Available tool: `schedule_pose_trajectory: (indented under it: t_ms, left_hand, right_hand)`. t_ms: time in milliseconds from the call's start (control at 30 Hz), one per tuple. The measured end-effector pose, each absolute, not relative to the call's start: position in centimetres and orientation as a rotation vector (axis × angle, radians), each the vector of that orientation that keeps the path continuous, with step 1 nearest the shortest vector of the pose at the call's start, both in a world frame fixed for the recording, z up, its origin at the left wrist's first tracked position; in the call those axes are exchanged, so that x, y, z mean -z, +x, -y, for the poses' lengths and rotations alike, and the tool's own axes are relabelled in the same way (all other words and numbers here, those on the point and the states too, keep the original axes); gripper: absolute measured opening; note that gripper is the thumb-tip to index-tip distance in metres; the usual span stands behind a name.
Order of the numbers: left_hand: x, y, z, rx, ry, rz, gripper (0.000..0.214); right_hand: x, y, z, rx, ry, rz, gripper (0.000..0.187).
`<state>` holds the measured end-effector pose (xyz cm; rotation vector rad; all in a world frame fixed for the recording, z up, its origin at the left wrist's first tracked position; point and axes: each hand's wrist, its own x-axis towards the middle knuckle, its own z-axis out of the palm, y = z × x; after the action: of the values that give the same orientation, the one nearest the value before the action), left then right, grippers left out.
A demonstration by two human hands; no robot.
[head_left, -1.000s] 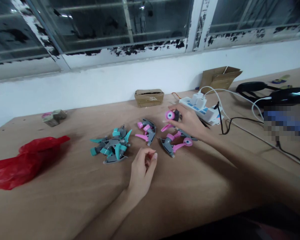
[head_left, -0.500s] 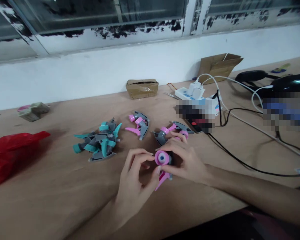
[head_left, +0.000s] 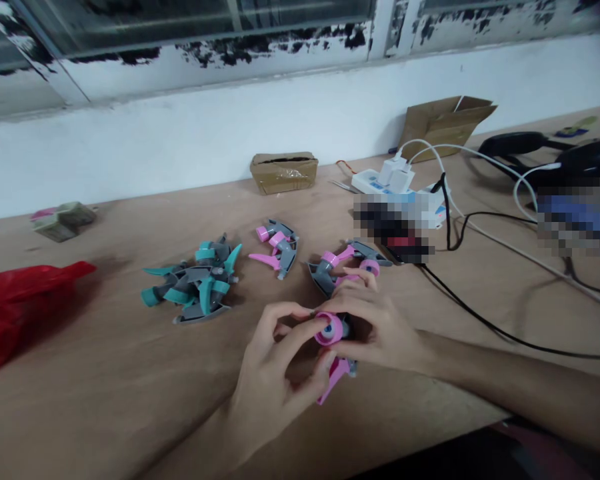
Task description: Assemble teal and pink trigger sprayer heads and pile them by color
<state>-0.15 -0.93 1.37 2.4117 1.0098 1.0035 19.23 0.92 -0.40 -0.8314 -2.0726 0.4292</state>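
Note:
Both hands meet over a pink and grey spray-trigger head (head_left: 331,340) in front of me. My right hand (head_left: 375,327) is wrapped round its body. The fingertips of my left hand (head_left: 275,373) pinch its round pink nozzle cap. The pink lever sticks out below the hands. Just behind lie two more pink and grey trigger heads (head_left: 347,263), a further small group (head_left: 277,245) to their left, and a pile of teal and grey trigger heads (head_left: 197,285) further left, all on the wooden table (head_left: 130,373).
A red plastic bag (head_left: 15,303) lies at the left edge. At the back stand a small brown box (head_left: 283,172), an open cardboard box (head_left: 443,123) and a white power strip (head_left: 397,187) with chargers. Black and white cables (head_left: 480,320) run across the right side.
My right hand carried the pink trigger head from the far pile down toward me. My left hand rose and closed its fingertips on the nozzle cap. The view tilted slightly downward.

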Motion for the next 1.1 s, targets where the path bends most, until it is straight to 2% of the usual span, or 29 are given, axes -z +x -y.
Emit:
schedule_pose_trajectory:
  t_ms: [333, 700, 833, 1100]
  left_hand:
    - [-1.7, 0.3, 0.5, -0.910, 2.032, -1.065, 0.016]
    - [-2.0, 0.6, 0.7, -0.952, 1.709, -1.065, 0.014]
    - [-2.3, 0.6, 0.4, -0.923, 1.662, -1.040, 0.015]
    - [-2.0, 0.0, -0.3, -0.799, 1.724, -1.027, 0.003]
  right_hand:
    - [0.2, 19.1, -0.9, -0.569, -0.887, 2.063, 0.031]
    - [0.2, 18.9, -0.9, -0.523, -0.842, 2.119, 0.034]
    - [0.3, 19.2, -1.1, -0.501, -0.838, 2.162, 0.035]
    - [0.4, 19.2, -1.0, -0.475, -0.852, 2.174, 0.033]
